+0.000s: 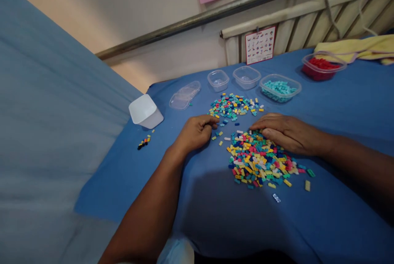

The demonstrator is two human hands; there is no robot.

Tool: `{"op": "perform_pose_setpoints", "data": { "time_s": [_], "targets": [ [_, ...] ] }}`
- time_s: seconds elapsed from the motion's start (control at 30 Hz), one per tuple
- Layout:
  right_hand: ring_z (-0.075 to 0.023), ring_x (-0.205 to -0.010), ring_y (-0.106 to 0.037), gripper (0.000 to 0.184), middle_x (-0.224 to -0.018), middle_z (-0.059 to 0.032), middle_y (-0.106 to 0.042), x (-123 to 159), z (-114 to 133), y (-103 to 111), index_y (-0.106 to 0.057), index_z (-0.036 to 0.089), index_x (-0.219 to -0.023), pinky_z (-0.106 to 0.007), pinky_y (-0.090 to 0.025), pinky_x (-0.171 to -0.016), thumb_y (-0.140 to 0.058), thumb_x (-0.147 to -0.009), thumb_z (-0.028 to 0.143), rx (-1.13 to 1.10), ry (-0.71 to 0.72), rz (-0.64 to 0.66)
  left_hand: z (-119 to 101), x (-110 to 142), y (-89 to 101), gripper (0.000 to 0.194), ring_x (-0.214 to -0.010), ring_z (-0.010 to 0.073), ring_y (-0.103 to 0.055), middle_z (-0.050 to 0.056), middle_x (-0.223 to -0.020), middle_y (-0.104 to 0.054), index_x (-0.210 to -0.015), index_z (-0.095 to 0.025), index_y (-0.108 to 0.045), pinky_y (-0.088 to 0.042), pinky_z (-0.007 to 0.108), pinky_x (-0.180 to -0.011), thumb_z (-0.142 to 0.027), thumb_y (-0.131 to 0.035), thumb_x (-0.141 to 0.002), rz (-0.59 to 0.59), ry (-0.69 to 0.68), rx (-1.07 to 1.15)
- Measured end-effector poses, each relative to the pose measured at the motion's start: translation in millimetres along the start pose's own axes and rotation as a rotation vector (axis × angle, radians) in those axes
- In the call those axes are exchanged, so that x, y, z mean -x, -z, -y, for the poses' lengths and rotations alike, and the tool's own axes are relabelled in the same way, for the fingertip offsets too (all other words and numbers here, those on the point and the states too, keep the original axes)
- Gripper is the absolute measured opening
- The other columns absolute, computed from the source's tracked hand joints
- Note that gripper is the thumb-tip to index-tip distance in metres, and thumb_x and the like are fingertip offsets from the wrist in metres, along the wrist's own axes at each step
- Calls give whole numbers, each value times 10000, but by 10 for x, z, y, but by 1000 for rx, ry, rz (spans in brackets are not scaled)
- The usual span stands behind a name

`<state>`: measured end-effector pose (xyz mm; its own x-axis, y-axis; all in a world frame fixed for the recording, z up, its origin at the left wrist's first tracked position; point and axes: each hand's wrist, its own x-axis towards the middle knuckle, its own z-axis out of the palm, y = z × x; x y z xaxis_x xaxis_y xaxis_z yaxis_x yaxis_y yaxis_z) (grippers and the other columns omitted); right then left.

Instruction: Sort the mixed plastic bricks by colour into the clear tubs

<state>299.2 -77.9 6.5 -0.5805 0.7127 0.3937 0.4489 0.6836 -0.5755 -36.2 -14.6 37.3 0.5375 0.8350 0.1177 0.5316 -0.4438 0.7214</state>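
Observation:
A large heap of small toy building bricks [255,161] in mixed colours lies on the blue cloth. My right hand [286,133] rests on the heap's upper right edge, palm down with fingers stretched out. My left hand [198,133] lies left of the heap with curled fingers, close to a smaller pile of mixed bricks [230,106]. Whether a brick sits between its fingertips is hidden. A few loose bricks [226,121] lie between the two piles.
Behind the piles stand two clear tubs [218,87], a tub of turquoise bricks [280,96] and a tub of red bricks [320,76]. Clear lids [181,99] and a tilted white container [154,119] are at the left, near black and yellow bricks [143,144]. A yellow towel [353,48] lies far right.

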Motion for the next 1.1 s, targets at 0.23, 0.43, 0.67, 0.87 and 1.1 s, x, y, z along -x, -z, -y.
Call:
{"op": "perform_pose_setpoints", "data": {
  "time_s": [0.23,0.43,0.67,0.87,1.1],
  "targets": [
    [-298,-1226,-757,427,-1304,-58,-826,9,-19,1,-783,296,-1384,-492,-575,-1126,-444,-1155,418,-58,-65,-60,-122,32,-63,420,-807,175,-731,83,-1077,-814,-1233,-144,-786,-594,317,-729,-143,-537,-894,187,-1,290],
    [-300,-1274,-754,449,-1340,-46,-822,17,-34,-2,-801,299,-1351,-494,-582,-1154,-433,-1160,473,-128,-185,-127,-32,-33,-90,347,-1089,256,-739,94,-1150,-812,-1228,-160,-798,-575,456,-1004,-155,-530,-1007,-145,-212,-249],
    [-293,-1204,-776,448,-1290,-57,-834,-10,-18,5,-814,286,-1310,-482,-619,-1088,-434,-1161,469,-136,-185,-125,-138,-19,-209,366,-1180,275,-731,105,-1249,-795,-1371,-169,-725,-564,506,-1071,-202,-509,-1078,-57,-332,-356],
    [-286,-1219,-772,432,-1301,-48,-829,-4,-35,0,-808,297,-1317,-462,-605,-1099,-440,-1164,465,-141,-185,-111,-84,-7,-198,408,-1238,272,-723,115,-1329,-780,-1439,-160,-681,-558,481,-1097,-202,-499,-1076,-154,-237,-375],
    [-287,-1207,-777,418,-1289,-53,-831,-8,-32,5,-815,281,-1304,-453,-607,-1083,-468,-1157,462,-137,-188,-110,-152,-32,-208,324,-1213,284,-713,99,-1180,-802,-1279,-170,-748,-453,553,-1177,-150,-533,-1037,-79,-421,-519]
  ]
}}
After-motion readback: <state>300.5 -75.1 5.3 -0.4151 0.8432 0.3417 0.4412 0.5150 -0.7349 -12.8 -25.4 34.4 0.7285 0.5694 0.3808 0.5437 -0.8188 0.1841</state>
